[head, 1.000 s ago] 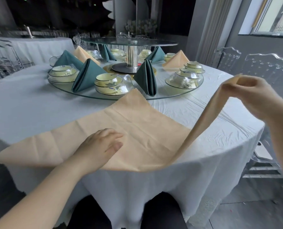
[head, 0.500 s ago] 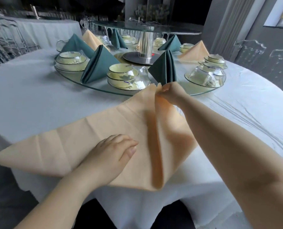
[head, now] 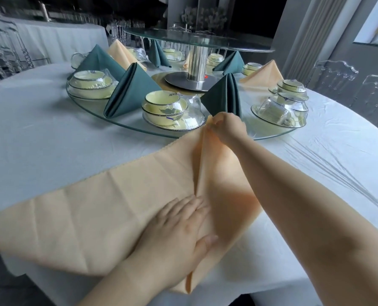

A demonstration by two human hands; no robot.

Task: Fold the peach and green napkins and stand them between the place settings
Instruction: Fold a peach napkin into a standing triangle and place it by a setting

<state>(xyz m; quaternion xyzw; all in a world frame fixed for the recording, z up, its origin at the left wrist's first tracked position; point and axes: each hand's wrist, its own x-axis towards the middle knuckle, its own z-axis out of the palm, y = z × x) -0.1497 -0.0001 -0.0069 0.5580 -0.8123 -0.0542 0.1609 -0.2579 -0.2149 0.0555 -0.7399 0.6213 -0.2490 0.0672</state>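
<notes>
A large peach napkin [head: 91,208] lies spread on the white tablecloth near the table's front edge. Its right part is folded over toward the middle, forming a flap [head: 225,180]. My right hand [head: 226,128] pinches the flap's corner at the napkin's far tip, beside the glass turntable. My left hand [head: 179,233] presses flat on the napkin at the fold's near end. Folded green napkins [head: 130,91] [head: 224,96] and peach napkins [head: 265,72] stand between wrapped place settings [head: 166,109] on the turntable.
The glass turntable [head: 126,127] carries several wrapped bowl sets and a steel centre post [head: 197,62] with an upper glass tier. Clear chairs [head: 338,78] stand at the right. Another white-clothed table [head: 58,38] is at the back left.
My right hand carried the napkin's right corner from out at the right over to the far tip, making the fold. My left hand slid right and flattened against the crease.
</notes>
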